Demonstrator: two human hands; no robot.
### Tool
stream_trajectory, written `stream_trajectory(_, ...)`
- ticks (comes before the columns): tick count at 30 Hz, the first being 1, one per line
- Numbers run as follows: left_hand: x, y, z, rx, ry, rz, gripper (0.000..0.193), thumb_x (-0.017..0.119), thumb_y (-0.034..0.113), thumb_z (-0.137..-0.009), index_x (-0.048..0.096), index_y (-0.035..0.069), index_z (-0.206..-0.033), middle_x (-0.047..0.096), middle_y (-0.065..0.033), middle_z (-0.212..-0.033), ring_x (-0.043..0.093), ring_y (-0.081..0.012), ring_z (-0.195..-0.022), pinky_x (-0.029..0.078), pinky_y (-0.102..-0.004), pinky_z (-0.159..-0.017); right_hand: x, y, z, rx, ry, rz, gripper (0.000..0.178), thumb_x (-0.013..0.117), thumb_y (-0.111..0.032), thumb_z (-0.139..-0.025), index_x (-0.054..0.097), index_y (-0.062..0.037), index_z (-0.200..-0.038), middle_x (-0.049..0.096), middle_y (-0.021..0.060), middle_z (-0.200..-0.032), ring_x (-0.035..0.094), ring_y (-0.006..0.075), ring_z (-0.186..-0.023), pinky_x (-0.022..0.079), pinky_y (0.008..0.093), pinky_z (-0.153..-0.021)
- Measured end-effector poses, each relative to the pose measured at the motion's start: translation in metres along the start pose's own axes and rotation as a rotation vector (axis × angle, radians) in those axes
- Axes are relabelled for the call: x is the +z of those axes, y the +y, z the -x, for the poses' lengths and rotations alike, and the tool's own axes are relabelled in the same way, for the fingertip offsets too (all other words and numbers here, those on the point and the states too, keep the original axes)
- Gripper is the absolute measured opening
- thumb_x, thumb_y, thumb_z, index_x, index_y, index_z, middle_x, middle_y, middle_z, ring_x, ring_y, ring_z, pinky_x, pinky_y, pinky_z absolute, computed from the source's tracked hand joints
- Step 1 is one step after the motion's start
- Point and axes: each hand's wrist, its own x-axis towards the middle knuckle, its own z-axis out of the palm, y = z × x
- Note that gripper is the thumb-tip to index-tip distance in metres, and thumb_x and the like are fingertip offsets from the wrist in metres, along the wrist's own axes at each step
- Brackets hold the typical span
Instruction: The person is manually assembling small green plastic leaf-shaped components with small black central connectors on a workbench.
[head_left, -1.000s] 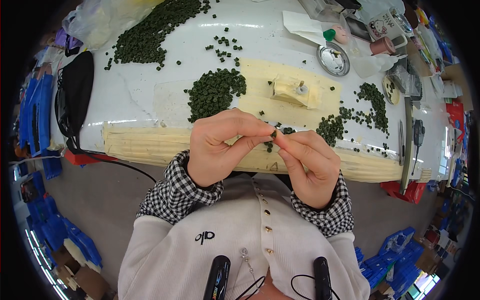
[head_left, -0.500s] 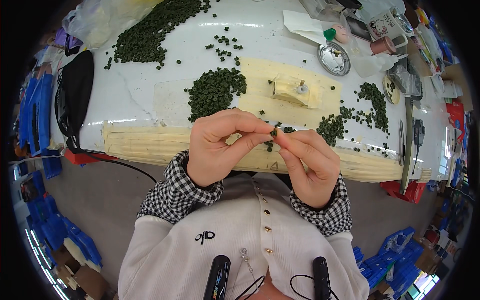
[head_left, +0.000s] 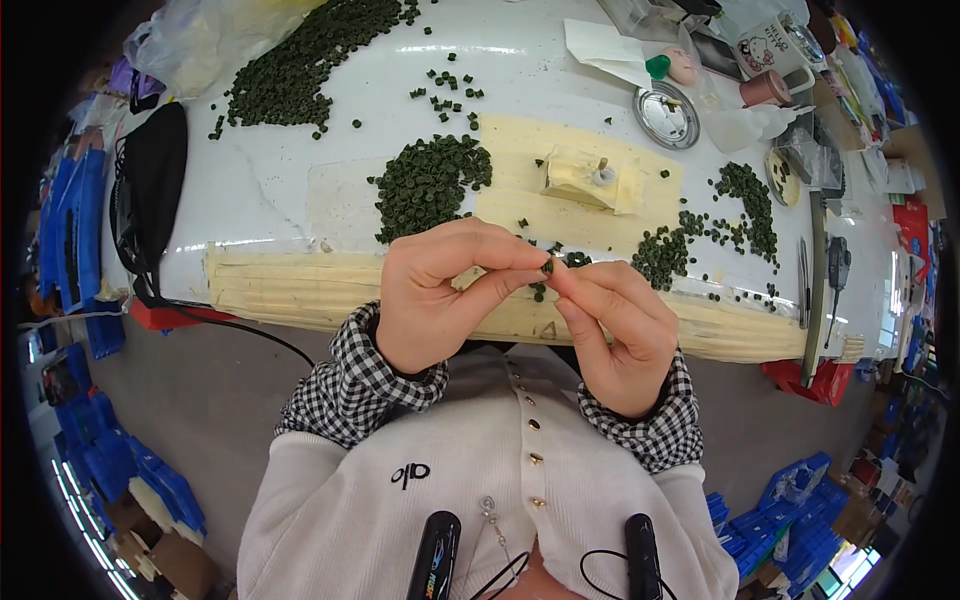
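My left hand (head_left: pixel 447 290) and my right hand (head_left: pixel 622 330) meet at the fingertips above the table's near edge. Pinched between them is one small dark green spool-shaped part (head_left: pixel 547 267); the fingers cover much of it. Beyond my left hand lies a heap of the same kind of parts (head_left: pixel 425 185). Flatter dark green pieces (head_left: pixel 660 258) spread over the table past my right hand. A block wrapped in cream tape (head_left: pixel 590 180), with a short upright peg on top, stands farther back on a cream taped patch (head_left: pixel 510 145).
A larger green heap (head_left: pixel 290 75) lies at the far left, near a clear plastic bag (head_left: pixel 190 50) and a black face mask (head_left: pixel 150 190). At the right are a round metal tin (head_left: pixel 667 115), a mug (head_left: pixel 770 50), tweezers (head_left: pixel 803 285) and a screwdriver-like tool (head_left: pixel 838 275).
Both hands stay almost still, fingertips together on the small green part. My right hand has shifted very slightly.
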Motion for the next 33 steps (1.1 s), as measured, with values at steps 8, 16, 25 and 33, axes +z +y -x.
stream_trajectory(8,0.000,0.000,-0.001,0.013,-0.003,0.000,0.024,0.063,-0.016,-0.079,0.069,-0.003,-0.099,0.069,-0.0130,-0.093,0.065,-0.0182,-0.084,0.051,-0.0261,-0.073,-0.002,-0.004,0.001,0.048,-0.034,-0.009,0.028,0.065,0.007,-0.082,0.067,0.0037,-0.109,0.066,0.0135,-0.091,0.062,0.0217,-0.079,0.049,0.0267,-0.071)
stream_trajectory(16,0.002,-0.003,-0.001,0.003,0.031,-0.016,0.020,0.067,-0.009,-0.080,0.071,0.000,-0.097,0.070,-0.0114,-0.088,0.067,-0.0172,-0.081,0.052,-0.0260,-0.072,0.000,0.000,0.003,0.030,-0.021,-0.001,0.029,0.066,0.007,-0.080,0.068,0.0029,-0.109,0.066,0.0128,-0.091,0.062,0.0221,-0.078,0.049,0.0274,-0.069)
stream_trajectory(25,-0.004,0.002,0.002,-0.002,-0.029,-0.354,0.015,0.069,-0.007,-0.078,0.068,0.000,-0.091,0.067,-0.0093,-0.085,0.061,-0.0174,-0.074,0.049,-0.0267,-0.067,-0.020,0.016,0.000,0.163,0.159,0.232,0.016,0.069,0.004,-0.077,0.068,0.0018,-0.093,0.065,0.0116,-0.085,0.060,0.0251,-0.074,0.048,0.0317,-0.068)
stream_trajectory(33,-0.003,-0.006,0.004,0.218,-0.073,-0.851,0.017,0.075,0.000,-0.070,0.068,0.003,-0.086,0.056,-0.0062,-0.077,0.052,-0.0233,-0.074,0.045,-0.0328,-0.064,-0.039,0.044,0.000,0.087,0.131,0.853,0.011,0.073,-0.006,-0.076,0.068,-0.0020,-0.085,0.059,0.0064,-0.079,0.052,0.0249,-0.077,0.043,0.0365,-0.070)
